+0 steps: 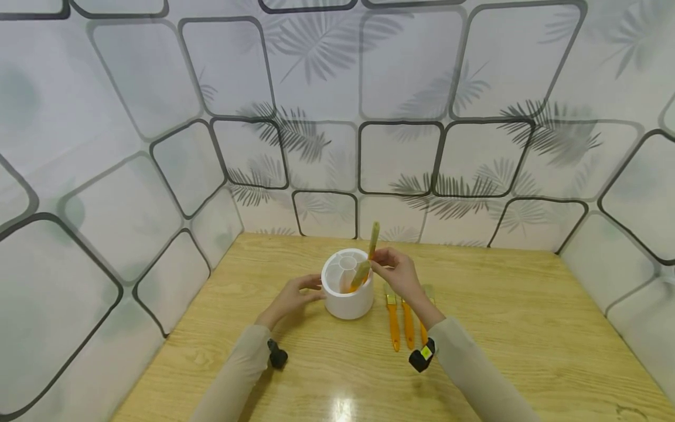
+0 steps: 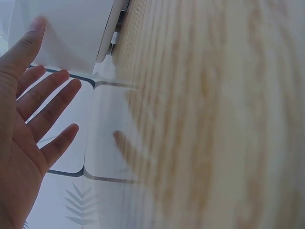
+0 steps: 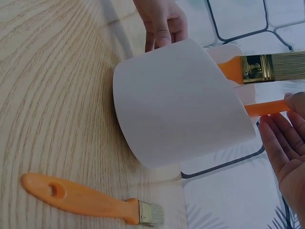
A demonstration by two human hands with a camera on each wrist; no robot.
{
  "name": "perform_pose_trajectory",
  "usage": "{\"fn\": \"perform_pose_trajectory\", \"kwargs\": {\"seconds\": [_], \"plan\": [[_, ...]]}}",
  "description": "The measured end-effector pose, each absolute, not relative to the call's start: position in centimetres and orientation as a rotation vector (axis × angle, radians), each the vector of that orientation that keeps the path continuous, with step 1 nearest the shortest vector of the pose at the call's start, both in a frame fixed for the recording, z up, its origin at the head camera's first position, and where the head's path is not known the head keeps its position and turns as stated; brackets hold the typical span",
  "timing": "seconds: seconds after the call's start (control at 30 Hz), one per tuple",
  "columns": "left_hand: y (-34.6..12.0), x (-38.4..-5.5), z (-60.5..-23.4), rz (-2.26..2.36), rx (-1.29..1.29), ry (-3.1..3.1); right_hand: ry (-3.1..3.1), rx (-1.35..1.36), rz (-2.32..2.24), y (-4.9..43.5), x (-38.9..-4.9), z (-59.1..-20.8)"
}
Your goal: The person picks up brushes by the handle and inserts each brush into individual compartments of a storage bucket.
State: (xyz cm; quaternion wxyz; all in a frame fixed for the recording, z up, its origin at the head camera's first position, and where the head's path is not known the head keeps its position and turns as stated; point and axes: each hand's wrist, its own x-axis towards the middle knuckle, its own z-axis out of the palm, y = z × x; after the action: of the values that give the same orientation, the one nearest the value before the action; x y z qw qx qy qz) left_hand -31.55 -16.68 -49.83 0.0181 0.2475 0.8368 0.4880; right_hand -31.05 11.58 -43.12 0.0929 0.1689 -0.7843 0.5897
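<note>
A round white holder [image 1: 348, 303] with inner compartments stands on the table. My left hand [image 1: 294, 298] is at its left side, fingers spread and fairly straight; in the left wrist view the thumb [image 2: 29, 43] lies against the white wall. My right hand [image 1: 396, 274] pinches a paintbrush [image 1: 374, 234] by its orange handle, bristles up, at the holder's right rim. The lower end of that handle [image 3: 268, 108] is hidden behind the wall in the right wrist view. Another paintbrush [image 1: 361, 274] leans inside the holder, bristles upward.
Three orange-handled paintbrushes lie side by side right of the holder, the leftmost brush [image 1: 394, 322] nearest it; my right forearm partly covers the others. The wooden table [image 1: 527, 328] meets patterned fabric walls [image 1: 401, 158] at the back and sides.
</note>
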Motion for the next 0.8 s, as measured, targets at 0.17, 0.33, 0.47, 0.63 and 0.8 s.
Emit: {"fn": "perform_pose_trajectory", "kwargs": {"seconds": [0.17,0.33,0.47,0.63,0.8], "plan": [[-17.0,-32.3,-51.1,1.525,0.738,2.617,-2.324,0.509,1.734,11.6,-31.2,-43.5],[-17.0,-32.3,-51.2,1.518,0.731,2.633,-2.343,0.501,1.75,11.7,-31.0,-43.4],[-17.0,-32.4,-51.3,1.508,0.731,2.644,-2.351,0.511,1.757,11.5,-29.9,-42.1],[-17.0,-32.2,-51.2,1.519,0.733,2.635,-2.381,0.503,1.711,11.0,-28.9,-41.0],[-17.0,-32.3,-51.2,1.524,0.72,2.616,-2.378,0.502,1.719,11.3,-30.0,-42.3]]}}
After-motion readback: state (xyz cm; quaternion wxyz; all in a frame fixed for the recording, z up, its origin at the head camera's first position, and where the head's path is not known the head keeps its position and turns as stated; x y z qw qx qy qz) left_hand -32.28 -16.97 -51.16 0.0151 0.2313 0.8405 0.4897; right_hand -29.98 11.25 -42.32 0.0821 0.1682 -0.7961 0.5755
